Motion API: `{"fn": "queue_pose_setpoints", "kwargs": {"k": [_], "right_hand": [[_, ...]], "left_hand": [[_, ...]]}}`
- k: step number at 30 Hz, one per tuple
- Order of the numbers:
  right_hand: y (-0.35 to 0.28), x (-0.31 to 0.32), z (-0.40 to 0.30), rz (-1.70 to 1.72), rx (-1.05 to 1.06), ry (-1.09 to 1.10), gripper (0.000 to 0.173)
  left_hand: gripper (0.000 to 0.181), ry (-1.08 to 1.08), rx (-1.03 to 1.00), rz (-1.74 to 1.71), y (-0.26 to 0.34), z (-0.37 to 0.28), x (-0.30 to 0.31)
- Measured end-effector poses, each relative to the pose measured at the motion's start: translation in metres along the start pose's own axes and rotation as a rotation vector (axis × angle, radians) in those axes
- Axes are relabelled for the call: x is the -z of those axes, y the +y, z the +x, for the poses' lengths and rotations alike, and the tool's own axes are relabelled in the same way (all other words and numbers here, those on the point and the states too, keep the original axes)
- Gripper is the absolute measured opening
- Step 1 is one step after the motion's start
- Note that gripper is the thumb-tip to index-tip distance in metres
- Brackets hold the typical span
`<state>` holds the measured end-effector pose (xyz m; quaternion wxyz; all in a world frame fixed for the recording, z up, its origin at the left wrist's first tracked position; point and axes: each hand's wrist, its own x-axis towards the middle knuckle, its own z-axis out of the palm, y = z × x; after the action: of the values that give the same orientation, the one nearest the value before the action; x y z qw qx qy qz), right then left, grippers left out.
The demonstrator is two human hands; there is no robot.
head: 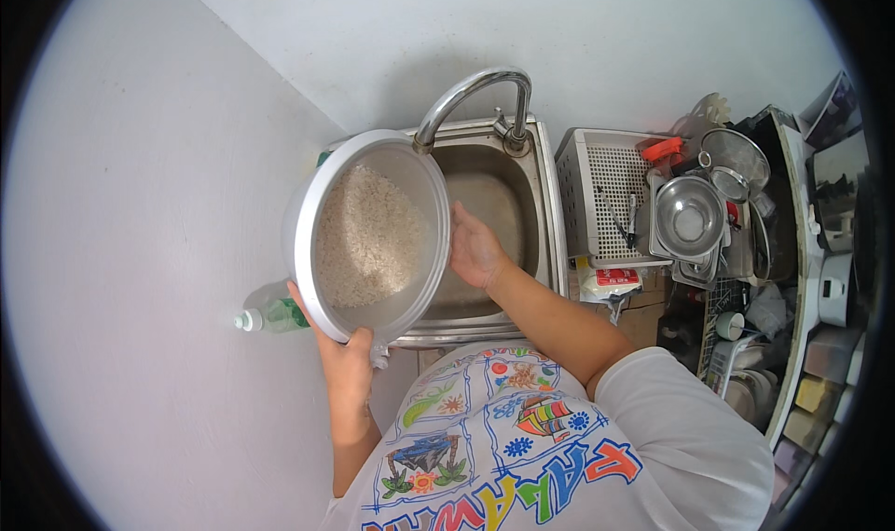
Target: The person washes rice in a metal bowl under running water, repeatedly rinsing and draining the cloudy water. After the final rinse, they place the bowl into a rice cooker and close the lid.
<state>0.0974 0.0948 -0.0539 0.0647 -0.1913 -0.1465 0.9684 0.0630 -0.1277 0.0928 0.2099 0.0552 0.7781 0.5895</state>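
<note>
A round pale-grey pot (442, 251) with a wide rim is held tilted over the left side of the stainless-steel sink (489, 213). White rice grains (370, 237) cover its bottom; whether water lies over them I cannot tell. My left hand (342, 353) grips the near-left rim, thumb on top and fingers around the outside. Against the pot's right outer side rests my right hand (477, 246), its palm turned to the wall and some fingers partly hidden. The curved chrome faucet (482, 83) arches over the sink, its spout end near the pot's far rim.
A green bottle with a white cap (273, 317) stands left of the pot, by the wall. Right of the sink are a white perforated plastic basket (612, 160) with pens, a steel bowl (690, 216) and a mesh strainer (738, 157). Farther right stands a crowded shelf (797, 251).
</note>
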Motion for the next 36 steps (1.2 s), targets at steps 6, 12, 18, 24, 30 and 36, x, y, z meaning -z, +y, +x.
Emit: {"fn": "queue_pose_setpoints", "kwargs": {"k": [6,12,18,24,30,36], "right_hand": [[0.002,0.001,0.0,-0.009,0.004,0.003,0.052],[0.003,0.001,0.001,-0.01,0.001,-0.004,0.052],[0.004,-0.004,-0.002,0.009,-0.007,0.029,0.043],[0.004,-0.008,-0.006,0.015,0.0,0.057,0.037],[-0.011,-0.02,-0.02,-0.266,0.108,0.128,0.033],[-0.046,-0.04,-0.041,-0.797,0.226,0.128,0.032]], "left_hand": [[0.105,0.002,-0.001,-0.003,-0.003,-0.001,0.0],[0.104,0.011,0.016,-0.005,0.007,-0.005,-0.005],[0.105,-0.006,0.047,-0.078,0.012,-0.011,-0.006],[0.105,0.024,0.018,0.016,0.001,-0.006,-0.003],[0.052,0.044,0.219,-0.262,-0.002,-0.015,0.005],[0.027,-0.102,0.562,-0.762,-0.051,-0.006,0.02]]}}
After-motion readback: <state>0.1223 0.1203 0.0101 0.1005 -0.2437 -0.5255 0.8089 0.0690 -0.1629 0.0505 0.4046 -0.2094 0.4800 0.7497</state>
